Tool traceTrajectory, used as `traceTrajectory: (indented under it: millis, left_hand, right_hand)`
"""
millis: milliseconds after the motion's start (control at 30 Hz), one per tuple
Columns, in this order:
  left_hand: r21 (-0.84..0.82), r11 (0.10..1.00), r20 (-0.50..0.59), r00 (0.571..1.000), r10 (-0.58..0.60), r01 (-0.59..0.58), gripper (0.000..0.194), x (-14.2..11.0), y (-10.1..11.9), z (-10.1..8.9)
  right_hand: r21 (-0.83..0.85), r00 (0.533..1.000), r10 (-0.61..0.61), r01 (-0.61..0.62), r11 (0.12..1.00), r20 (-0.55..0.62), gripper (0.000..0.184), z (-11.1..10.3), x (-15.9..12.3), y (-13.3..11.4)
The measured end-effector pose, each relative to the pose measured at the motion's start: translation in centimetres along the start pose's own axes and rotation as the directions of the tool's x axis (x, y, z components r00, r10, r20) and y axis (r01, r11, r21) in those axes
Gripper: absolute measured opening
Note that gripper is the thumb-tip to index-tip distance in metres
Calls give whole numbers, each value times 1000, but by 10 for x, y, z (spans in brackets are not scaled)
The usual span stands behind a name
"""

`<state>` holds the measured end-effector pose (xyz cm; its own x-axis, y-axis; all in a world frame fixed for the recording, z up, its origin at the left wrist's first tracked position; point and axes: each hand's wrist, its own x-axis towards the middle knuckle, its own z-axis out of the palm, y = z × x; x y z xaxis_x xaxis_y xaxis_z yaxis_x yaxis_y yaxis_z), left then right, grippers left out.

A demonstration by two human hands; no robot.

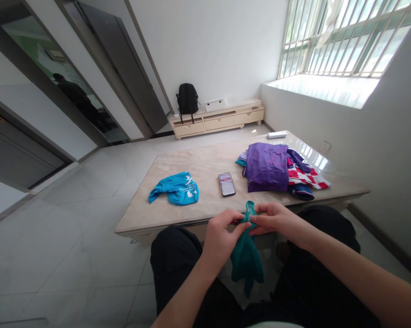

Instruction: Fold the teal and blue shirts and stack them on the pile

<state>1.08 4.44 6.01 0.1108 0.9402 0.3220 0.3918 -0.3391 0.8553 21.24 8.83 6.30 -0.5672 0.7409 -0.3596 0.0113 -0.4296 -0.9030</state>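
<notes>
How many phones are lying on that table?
1. A phone lies screen up near the middle of the table, between the blue cloth and the pile of clothes. Another could be hidden under it.

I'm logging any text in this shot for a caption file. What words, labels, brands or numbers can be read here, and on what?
No text reads clearly.
Blue cloth on the table: white print, too small to read.
Phone: screen blurred, unreadable.
Purple garment: faint marks, not legible.
Teal cloth held by the left hand and the right hand: no print visible.
</notes>
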Motion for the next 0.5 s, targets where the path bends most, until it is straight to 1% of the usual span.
traceTrajectory:
  millis: [67,167,233,300,367,433,467,500]
  left_hand:
    - [23,998,-2,999,50,-50,7,-4,0,2]
    - [104,983,-38,987,158,-153,16,-10,-1,7]
    - [153,968,-50,977,207,-198,22,-12,-2,10]
    - [180,957,-41,971,237,-226,23,-13,-4,11]
    - [178,957,-28,971,238,-230,20,-11,-5,9]
    - [151,971,-40,980,194,-186,17,-7,-4,4]
    - [134,979,-62,985,162,-152,13,-5,-3,1]
    - [113,986,-84,988,128,-119,9,-2,-1,-3]
  right_hand:
    - [5,999,4,-4,1000,-43,50,2,-2,0]
    - [0,994,-24,24,1000,-110,52,7,-4,0]
    - [12,991,-60,62,998,-115,50,11,-6,1]
    - [22,992,-80,82,996,-101,47,13,-9,2]
    - [-4,995,-66,66,998,-71,44,11,-11,3]
    - [-69,996,-69,65,996,-62,43,4,-12,4]
    - [-123,989,-113,102,987,-91,44,-1,-11,6]
    - [-194,972,-189,160,968,-142,45,-7,-10,7]
